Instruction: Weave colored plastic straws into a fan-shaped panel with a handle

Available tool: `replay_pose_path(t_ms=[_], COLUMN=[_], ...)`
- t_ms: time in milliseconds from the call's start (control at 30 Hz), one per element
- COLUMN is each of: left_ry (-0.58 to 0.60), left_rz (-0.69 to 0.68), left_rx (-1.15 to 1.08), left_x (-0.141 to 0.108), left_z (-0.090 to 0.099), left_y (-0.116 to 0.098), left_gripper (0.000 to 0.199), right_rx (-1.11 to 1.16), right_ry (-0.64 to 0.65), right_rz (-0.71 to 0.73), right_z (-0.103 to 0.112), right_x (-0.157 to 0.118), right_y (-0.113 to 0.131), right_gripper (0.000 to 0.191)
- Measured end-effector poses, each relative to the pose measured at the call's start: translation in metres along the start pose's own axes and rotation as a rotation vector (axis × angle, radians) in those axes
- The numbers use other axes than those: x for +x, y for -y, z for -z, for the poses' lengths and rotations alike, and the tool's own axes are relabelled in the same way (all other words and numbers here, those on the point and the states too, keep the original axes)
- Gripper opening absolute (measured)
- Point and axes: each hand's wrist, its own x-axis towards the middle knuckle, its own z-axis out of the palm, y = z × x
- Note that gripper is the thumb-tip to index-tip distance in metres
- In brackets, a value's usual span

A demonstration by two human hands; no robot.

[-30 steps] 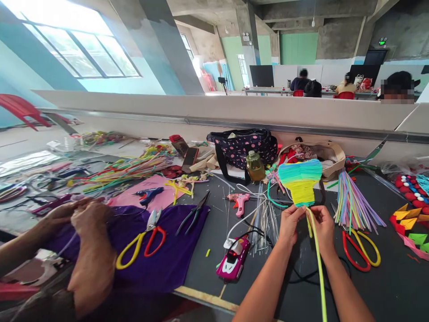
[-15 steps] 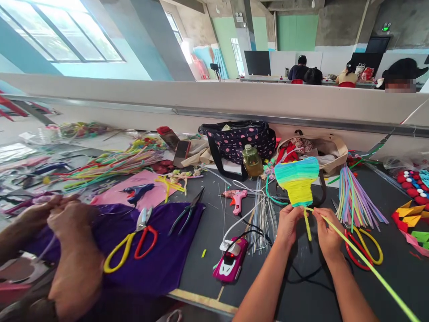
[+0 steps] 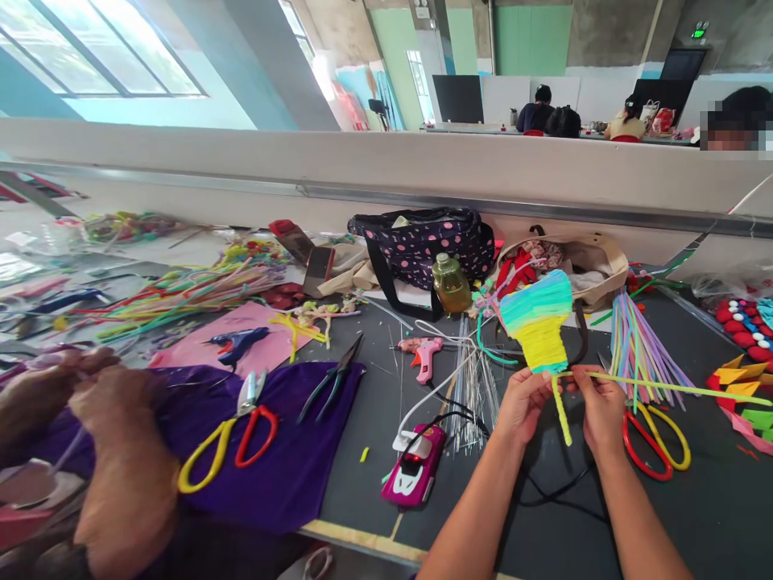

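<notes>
My left hand (image 3: 524, 401) pinches the narrow base of a fan-shaped pipe-cleaner piece (image 3: 540, 318), blue on top, yellow below, with a turquoise band at its bottom. A yellow-green stem (image 3: 561, 411) hangs down from that base. Beside it, my right hand (image 3: 601, 403) is closed on a long yellow-green pipe cleaner (image 3: 676, 385), which runs from the stem's top out to the right. Scissors with red and yellow handles (image 3: 655, 443) lie just right of my right hand. Behind them fans out a bundle of pastel pipe cleaners (image 3: 646, 346).
A co-worker's hands (image 3: 102, 387) work at the left over purple cloth (image 3: 290, 451) with scissors (image 3: 241, 427) and pliers (image 3: 333, 379). Between us lie a pink glue gun (image 3: 423, 354), wires (image 3: 471, 403) and a magenta car-shaped device (image 3: 415, 467). A bottle (image 3: 451, 286) and bag (image 3: 423, 250) stand behind.
The long pipe cleaner has swung from pointing down toward the lower right to lying nearly level rightward. My right hand has turned and shifted slightly right; the fan-shaped piece has tilted a little.
</notes>
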Motion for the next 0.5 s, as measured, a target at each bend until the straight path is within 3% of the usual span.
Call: replay_pose_path(t_ms=[333, 500], left_ry=[0.030, 0.020], left_rz=[-0.061, -0.117], left_rx=[0.094, 0.200], left_x=[-0.002, -0.003], left_z=[0.001, -0.001], left_y=[0.003, 0.003], left_gripper=[0.026, 0.027], right_rx=[0.115, 0.044], right_ry=[0.028, 0.170], right_rz=[0.012, -0.055], right_z=[-0.001, 0.000], right_x=[-0.001, -0.003], right_y=[0.009, 0.011], right_gripper=[0.020, 0.022])
